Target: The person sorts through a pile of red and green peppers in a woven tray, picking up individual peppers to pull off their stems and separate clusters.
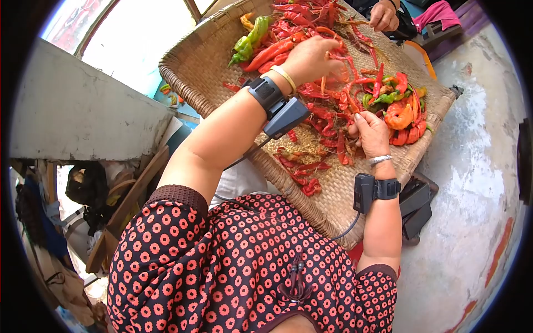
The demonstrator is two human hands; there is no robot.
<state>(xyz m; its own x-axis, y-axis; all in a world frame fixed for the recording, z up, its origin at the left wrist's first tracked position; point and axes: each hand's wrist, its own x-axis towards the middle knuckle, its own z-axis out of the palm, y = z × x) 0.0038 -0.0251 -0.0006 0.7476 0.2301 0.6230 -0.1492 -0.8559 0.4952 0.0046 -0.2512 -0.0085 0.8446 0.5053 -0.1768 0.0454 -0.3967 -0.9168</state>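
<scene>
Red chili peppers [277, 53] cover much of a large woven basket tray [222, 89]. My left hand [313, 61] reaches over the pile at its upper middle; its fingers are smeared by motion among the chilies. Lower and to the right, my right hand [369, 133] is closed in a pinch on a red chili pepper [348, 102]. Just beside it lies a heap of red, orange and green peppers [401, 114]. Shrivelled red chilies [311, 186] and pale loose seeds [302, 144] lie on the tray nearer my body.
Another person's hand [384, 15] is at the tray's far edge, by a dry stem. Green peppers [251, 40] lie in the far left corner. A grey wall [83, 105] stands left, a worn concrete floor [472, 183] right. A pink cloth [438, 15] lies at the back.
</scene>
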